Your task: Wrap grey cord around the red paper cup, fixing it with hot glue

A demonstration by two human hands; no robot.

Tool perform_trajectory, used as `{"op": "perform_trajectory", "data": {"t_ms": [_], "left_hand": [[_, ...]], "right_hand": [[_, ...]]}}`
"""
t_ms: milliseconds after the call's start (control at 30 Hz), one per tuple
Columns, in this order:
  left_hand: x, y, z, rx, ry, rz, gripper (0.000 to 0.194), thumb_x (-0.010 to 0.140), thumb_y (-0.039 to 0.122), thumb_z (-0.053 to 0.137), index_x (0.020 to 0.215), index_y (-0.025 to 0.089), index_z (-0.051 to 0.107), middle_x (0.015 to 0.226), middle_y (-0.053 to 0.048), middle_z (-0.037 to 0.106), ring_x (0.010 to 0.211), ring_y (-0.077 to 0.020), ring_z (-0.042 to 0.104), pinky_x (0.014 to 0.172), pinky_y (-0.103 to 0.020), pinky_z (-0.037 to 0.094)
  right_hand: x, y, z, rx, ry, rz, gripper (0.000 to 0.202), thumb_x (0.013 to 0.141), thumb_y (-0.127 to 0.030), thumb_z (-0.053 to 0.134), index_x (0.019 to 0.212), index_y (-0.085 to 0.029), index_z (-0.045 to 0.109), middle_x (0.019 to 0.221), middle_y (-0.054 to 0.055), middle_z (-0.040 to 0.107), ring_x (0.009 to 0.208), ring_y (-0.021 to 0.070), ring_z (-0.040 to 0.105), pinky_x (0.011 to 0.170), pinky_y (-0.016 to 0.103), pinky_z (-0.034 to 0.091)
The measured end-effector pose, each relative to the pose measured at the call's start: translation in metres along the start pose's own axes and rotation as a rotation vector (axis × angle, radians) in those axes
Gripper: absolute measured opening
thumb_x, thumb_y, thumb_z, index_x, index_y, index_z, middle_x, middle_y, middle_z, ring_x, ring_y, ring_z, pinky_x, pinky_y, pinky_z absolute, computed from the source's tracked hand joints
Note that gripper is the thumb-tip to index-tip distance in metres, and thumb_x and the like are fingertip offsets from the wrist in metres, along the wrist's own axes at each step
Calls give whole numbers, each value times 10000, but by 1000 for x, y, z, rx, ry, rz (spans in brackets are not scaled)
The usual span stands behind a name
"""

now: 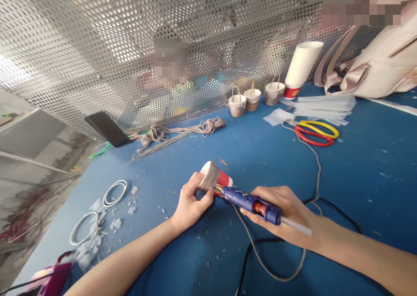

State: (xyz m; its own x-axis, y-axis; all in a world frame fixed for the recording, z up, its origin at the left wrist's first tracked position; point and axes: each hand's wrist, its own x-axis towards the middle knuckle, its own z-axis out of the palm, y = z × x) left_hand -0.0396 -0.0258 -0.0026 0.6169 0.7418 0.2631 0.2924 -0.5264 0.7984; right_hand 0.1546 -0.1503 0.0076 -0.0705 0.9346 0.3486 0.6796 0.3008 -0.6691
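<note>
My left hand [192, 200] grips a paper cup [226, 179] lying tilted on its side, its mouth end wrapped in grey-brown cord [211, 176] and its red base part still showing. In my right hand [283, 209] is a blue hot glue gun [239, 199], fingers closed around it. A clear glue stick [296, 226] sticks out of its back end. The nozzle touches or nearly touches the cup where cord meets red paper; the exact contact is hidden. From the cup a length of cord [250, 239] loops over the table and runs toward the scissors.
Several glue sticks [325, 107] lie by red-and-yellow scissors [316, 133]. Behind stand three cord-wrapped cups [237, 106], stacked paper cups [302, 65] and a pale bag [381, 61]. Cord bundles [195, 127], a phone [109, 131], white rings [114, 193] and scraps [87, 248] are left. A black cable [244, 265] crosses the front.
</note>
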Motion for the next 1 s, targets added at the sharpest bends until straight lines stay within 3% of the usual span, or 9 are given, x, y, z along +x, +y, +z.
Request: {"op": "perform_trajectory", "data": {"t_ms": [200,433,667,1000], "left_hand": [[-1,-1,-1,1,-5,-3,74,758,210,537,722,155,569,702,-7,525,631,-114,483,597,-225,417],[-1,-1,-2,-36,-20,10,60,749,216,547,726,161,559,703,-7,513,639,-119,480,583,-224,412],[-1,-1,-2,-46,-18,16,65,740,216,554,723,156,571,704,-14,526,633,-120,480,574,-226,416],[-1,1,-3,-100,-24,42,79,748,221,552,710,156,574,718,-33,547,652,-133,495,585,-240,431]], "right_hand": [[0,-2,-1,-39,-8,-21,185,851,-299,516,701,-192,497,556,-16,558,457,104,484,451,226,350],[6,1,-11,28,18,133,257,863,-378,511,674,-207,490,562,-22,557,470,103,486,469,223,369],[1,0,-8,90,-44,130,226,856,-376,535,710,-206,511,570,-32,557,473,95,484,460,214,364],[6,2,-14,77,-27,147,252,871,-363,509,677,-204,487,560,-33,515,480,102,470,475,231,373]]}}
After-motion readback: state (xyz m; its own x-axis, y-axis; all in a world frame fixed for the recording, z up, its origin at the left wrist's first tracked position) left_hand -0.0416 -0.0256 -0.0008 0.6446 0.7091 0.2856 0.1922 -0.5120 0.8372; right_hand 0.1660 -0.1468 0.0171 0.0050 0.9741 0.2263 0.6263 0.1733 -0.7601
